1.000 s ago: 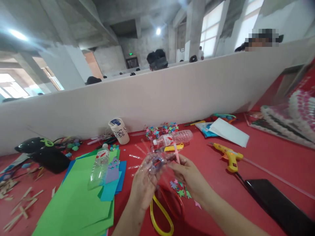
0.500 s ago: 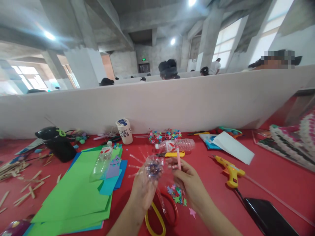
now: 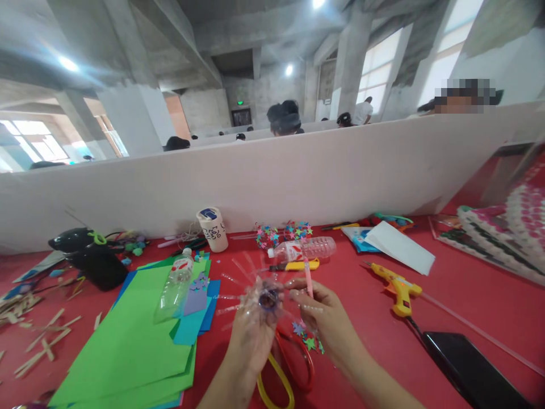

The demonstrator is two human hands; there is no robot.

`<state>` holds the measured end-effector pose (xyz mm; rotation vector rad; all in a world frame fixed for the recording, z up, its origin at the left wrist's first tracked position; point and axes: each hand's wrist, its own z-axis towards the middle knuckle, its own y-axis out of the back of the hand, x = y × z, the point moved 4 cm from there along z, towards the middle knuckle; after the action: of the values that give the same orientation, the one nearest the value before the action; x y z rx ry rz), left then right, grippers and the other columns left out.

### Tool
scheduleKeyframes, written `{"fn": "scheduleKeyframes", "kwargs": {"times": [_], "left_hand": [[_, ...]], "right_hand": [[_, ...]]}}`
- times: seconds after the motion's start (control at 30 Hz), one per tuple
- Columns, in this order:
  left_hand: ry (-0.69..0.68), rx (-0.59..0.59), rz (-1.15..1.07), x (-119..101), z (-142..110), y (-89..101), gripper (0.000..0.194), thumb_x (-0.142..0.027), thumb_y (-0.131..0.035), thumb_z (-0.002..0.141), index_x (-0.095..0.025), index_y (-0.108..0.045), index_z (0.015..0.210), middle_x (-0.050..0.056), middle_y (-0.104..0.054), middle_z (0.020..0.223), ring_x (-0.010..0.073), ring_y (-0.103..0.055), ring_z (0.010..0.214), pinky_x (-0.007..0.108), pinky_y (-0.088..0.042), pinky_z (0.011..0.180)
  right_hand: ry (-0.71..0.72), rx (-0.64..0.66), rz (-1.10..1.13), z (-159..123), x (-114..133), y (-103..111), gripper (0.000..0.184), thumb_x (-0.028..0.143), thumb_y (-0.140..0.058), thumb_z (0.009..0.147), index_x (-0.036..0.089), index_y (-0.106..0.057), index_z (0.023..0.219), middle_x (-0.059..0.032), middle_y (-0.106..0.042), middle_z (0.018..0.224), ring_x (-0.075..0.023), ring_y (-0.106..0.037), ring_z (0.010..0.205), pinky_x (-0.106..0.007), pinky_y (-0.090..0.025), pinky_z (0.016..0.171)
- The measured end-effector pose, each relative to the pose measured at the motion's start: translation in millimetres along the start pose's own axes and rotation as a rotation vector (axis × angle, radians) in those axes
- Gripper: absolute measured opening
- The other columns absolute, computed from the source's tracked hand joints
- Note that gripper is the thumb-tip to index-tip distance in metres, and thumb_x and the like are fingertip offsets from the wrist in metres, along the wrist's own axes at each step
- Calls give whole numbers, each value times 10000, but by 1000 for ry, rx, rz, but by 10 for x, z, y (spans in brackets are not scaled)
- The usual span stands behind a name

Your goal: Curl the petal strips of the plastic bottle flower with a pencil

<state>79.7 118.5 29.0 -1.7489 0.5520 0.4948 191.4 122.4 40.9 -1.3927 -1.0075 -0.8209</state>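
Ideally, the left hand (image 3: 252, 330), grip clamped on the clear fringed plastic piece (image 3: 269, 297) above the red tabletop (image 3: 355, 295), should press lightly while the right hand (image 3: 330, 313), clamped on a slim pink stick (image 3: 308, 277), spares the fringe.

Both bare, slender forearms, the left (image 3: 223, 372) and the right (image 3: 378, 372), reach over the flat red worktop (image 3: 326, 389) from its near side, slanting inward. The bare left hand (image 3: 258, 324) is raised with its palm turned up and inward, its fingers bent in a grip, the fingertips blurred. The bare right hand (image 3: 323, 304) faces it, just beside, back outward, fingers curled and thumb pointing toward the left hand. Both wrists look nearly straight.
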Motion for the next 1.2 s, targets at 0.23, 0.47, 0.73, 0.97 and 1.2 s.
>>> {"fn": "scheduleKeyframes", "kwargs": {"times": [0.23, 0.47, 0.73, 0.97, 1.2], "left_hand": [[4, 10, 28, 86, -1, -7, 49, -186, -637, 688, -146, -647, 714, 25, -656, 711, 114, -600, 656, 215, -484, 641], [10, -37, 101, 89, 2, -14, 87, -210, -655, 659, -129, -636, 686, 17, -639, 664, 103, -573, 603, 208, -461, 581], [-6, -92, 176, 36, -59, -63, 62, -194, -651, 608, -161, -615, 647, 9, -639, 635, 115, -575, 573, 203, -430, 505], [31, -92, 192, 77, -36, -26, 111, -221, -673, 604, -144, -615, 659, 9, -633, 628, 102, -553, 521, 190, -412, 448], [39, -95, 107, 79, 20, -33, 70, -179, -596, 710, -117, -605, 678, 23, -619, 638, 94, -562, 558, 190, -453, 521]], "right_hand": [[186, -37, -298, -67, 142, 39, 119, 279, -624, 678, 165, -597, 654, 8, -550, 603, -129, -476, 564, -240, -365, 537], [243, -10, -397, -65, 176, 40, 112, 246, -580, 703, 157, -591, 635, 14, -502, 589, -110, -426, 550, -221, -342, 523], [85, 26, -252, -57, 44, 37, 140, 284, -617, 685, 145, -624, 671, 25, -503, 577, -88, -405, 516, -208, -308, 485], [-18, 48, -173, -32, 5, 37, 172, 311, -635, 673, 147, -594, 644, 46, -466, 529, -65, -354, 455, -195, -258, 434], [208, -38, -255, -42, 149, 110, 128, 272, -618, 691, 154, -585, 728, 27, -484, 625, -81, -384, 526, -200, -296, 468]]}}
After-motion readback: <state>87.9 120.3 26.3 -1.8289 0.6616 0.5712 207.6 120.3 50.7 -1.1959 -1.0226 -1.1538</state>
